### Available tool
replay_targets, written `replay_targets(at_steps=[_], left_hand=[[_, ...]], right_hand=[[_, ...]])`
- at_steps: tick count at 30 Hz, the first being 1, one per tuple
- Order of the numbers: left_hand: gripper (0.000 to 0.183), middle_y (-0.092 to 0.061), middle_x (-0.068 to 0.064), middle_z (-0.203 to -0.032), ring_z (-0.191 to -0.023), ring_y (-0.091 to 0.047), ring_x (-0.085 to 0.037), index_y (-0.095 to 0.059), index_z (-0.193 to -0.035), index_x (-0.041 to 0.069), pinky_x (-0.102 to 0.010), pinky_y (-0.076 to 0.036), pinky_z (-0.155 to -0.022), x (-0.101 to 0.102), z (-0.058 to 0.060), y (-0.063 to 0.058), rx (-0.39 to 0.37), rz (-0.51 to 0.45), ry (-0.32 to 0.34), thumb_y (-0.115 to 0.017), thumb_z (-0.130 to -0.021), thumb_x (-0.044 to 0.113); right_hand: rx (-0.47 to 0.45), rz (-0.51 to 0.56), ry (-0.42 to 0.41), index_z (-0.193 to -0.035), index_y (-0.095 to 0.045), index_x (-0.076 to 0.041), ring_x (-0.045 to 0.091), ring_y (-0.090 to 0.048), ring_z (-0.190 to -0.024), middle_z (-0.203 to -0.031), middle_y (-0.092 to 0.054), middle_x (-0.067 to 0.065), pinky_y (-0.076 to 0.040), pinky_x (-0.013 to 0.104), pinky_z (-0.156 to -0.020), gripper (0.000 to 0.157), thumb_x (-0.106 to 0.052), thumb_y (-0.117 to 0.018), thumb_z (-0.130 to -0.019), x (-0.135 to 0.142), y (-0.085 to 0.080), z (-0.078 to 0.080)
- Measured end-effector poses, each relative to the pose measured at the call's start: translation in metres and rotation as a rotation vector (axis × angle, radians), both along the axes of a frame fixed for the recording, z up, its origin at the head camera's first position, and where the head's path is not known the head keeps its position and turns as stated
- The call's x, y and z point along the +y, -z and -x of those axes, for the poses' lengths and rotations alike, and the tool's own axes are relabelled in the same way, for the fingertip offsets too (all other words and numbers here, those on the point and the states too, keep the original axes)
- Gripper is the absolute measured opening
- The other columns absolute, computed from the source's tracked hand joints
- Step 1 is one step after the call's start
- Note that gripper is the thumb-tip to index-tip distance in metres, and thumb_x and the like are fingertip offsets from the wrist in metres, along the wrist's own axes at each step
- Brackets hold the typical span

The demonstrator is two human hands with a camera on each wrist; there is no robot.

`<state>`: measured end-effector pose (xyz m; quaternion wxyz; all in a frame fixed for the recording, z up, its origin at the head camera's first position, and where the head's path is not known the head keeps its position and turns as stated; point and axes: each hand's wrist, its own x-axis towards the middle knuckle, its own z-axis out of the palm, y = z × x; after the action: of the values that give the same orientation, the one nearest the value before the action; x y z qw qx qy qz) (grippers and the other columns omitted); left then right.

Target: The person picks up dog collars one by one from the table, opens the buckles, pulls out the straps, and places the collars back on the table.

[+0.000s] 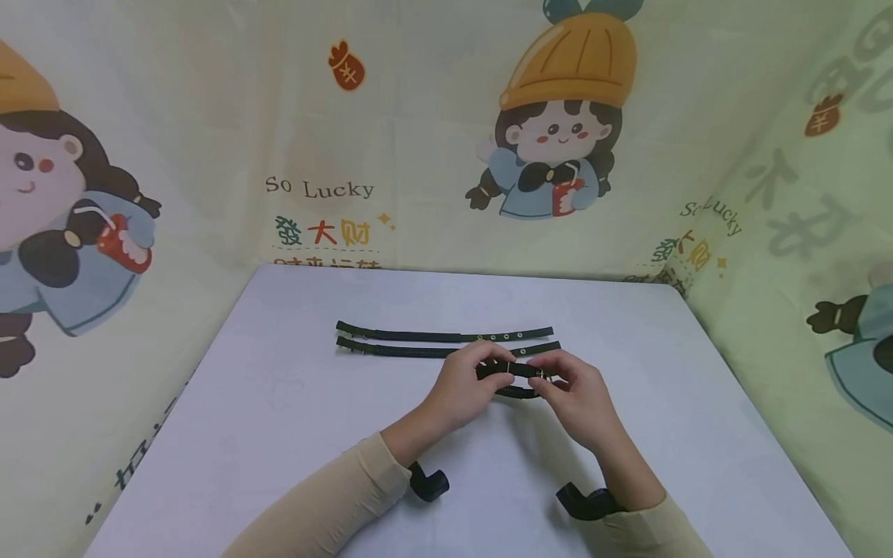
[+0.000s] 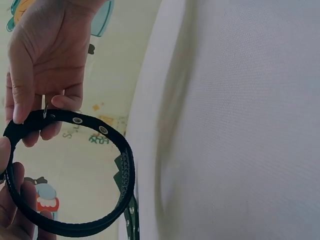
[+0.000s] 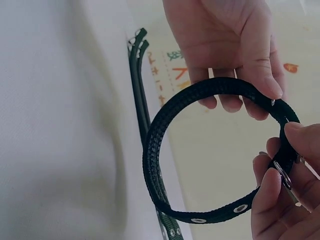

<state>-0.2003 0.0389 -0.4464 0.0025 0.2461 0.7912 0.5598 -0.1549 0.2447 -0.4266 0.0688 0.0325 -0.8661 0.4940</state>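
A black collar (image 1: 518, 393) with metal eyelets is bent into a round loop, held above the table between both hands. My left hand (image 1: 466, 381) pinches its band from the left, thumb below and fingers above. On the other side my right hand (image 1: 575, 391) pinches the loop at its metal fittings. A metal ring (image 3: 282, 175) stands out beside my right fingers in the right wrist view. Eyelets show along the collar (image 2: 132, 165) in the left wrist view. Fingers partly hide the fastening, so how far the strap passes through it cannot be told.
Two more dark collars, a rear one (image 1: 418, 336) and a front one (image 1: 405, 351), lie straight and side by side behind the hands. They rest on a white table (image 1: 293, 434). A printed curtain (image 1: 432, 139) surrounds the table's back and sides.
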Motion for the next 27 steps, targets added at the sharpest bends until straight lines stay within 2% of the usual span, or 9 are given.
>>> replay_targets(at_steps=[5, 9, 15, 18, 22, 24, 27], left_hand=[[0.023, -0.074, 0.011, -0.111, -0.099, -0.065, -0.007, -0.078, -0.116, 0.022, -0.024, -0.056, -0.086, -0.001, 0.001, 0.0, -0.005, -0.009, -0.011, -0.083, -0.095, 0.013], [0.022, -0.074, 0.01, -0.111, -0.101, -0.067, -0.006, -0.079, -0.114, 0.021, -0.024, -0.057, -0.086, -0.001, 0.002, -0.003, 0.009, -0.004, -0.033, -0.083, -0.094, 0.013], [0.022, -0.075, 0.009, -0.109, -0.099, -0.069, -0.008, -0.079, -0.112, 0.021, -0.024, -0.057, -0.084, -0.001, 0.002, -0.006, 0.019, -0.003, -0.061, -0.084, -0.093, 0.011], [0.023, -0.074, 0.007, -0.108, -0.096, -0.069, -0.008, -0.079, -0.112, 0.019, -0.023, -0.057, -0.082, -0.001, 0.002, -0.006, 0.011, -0.011, -0.07, -0.084, -0.093, 0.009], [0.023, -0.074, 0.006, -0.107, -0.094, -0.069, -0.008, -0.079, -0.112, 0.019, -0.023, -0.057, -0.081, 0.0, 0.002, -0.006, 0.007, -0.019, -0.081, -0.085, -0.092, 0.008], [0.023, -0.074, 0.006, -0.106, -0.093, -0.068, -0.008, -0.079, -0.111, 0.019, -0.023, -0.056, -0.08, 0.0, 0.002, -0.007, 0.01, -0.017, -0.085, -0.085, -0.092, 0.009], [0.023, -0.074, 0.006, -0.106, -0.094, -0.067, -0.009, -0.079, -0.111, 0.02, -0.023, -0.055, -0.08, 0.0, 0.002, -0.007, 0.012, -0.016, -0.088, -0.086, -0.091, 0.01]], right_hand=[[-0.022, 0.022, 0.003, -0.116, -0.075, -0.008, 0.015, -0.069, -0.102, -0.113, -0.076, 0.011, -0.061, 0.021, -0.084, 0.022, 0.0, -0.077, -0.096, -0.002, -0.002, 0.002], [-0.03, -0.003, 0.029, -0.117, -0.076, -0.01, 0.017, -0.068, -0.104, -0.114, -0.076, 0.01, -0.06, 0.023, -0.081, 0.023, -0.002, -0.079, -0.095, -0.003, -0.005, 0.004], [-0.026, -0.038, 0.055, -0.12, -0.075, -0.011, 0.027, -0.072, -0.1, -0.12, -0.076, 0.012, -0.059, 0.026, -0.076, 0.029, -0.002, -0.08, -0.093, -0.006, -0.01, 0.005], [-0.008, -0.063, 0.061, -0.121, -0.075, -0.012, 0.028, -0.073, -0.105, -0.121, -0.076, 0.011, -0.06, 0.029, -0.082, 0.029, -0.003, -0.081, -0.093, -0.008, -0.012, 0.005], [0.038, -0.077, 0.055, -0.121, -0.074, -0.011, 0.027, -0.072, -0.116, -0.12, -0.077, 0.009, -0.061, 0.044, -0.095, 0.03, -0.002, -0.081, -0.093, -0.011, -0.013, 0.006], [0.054, -0.073, 0.046, -0.121, -0.074, -0.01, 0.029, -0.072, -0.116, -0.121, -0.076, 0.009, -0.061, 0.051, -0.097, 0.031, 0.0, -0.081, -0.093, -0.012, -0.012, 0.006], [0.068, -0.077, 0.032, -0.121, -0.074, -0.01, 0.029, -0.071, -0.116, -0.121, -0.076, 0.009, -0.061, 0.054, -0.099, 0.031, 0.0, -0.08, -0.093, -0.013, -0.011, 0.006]])
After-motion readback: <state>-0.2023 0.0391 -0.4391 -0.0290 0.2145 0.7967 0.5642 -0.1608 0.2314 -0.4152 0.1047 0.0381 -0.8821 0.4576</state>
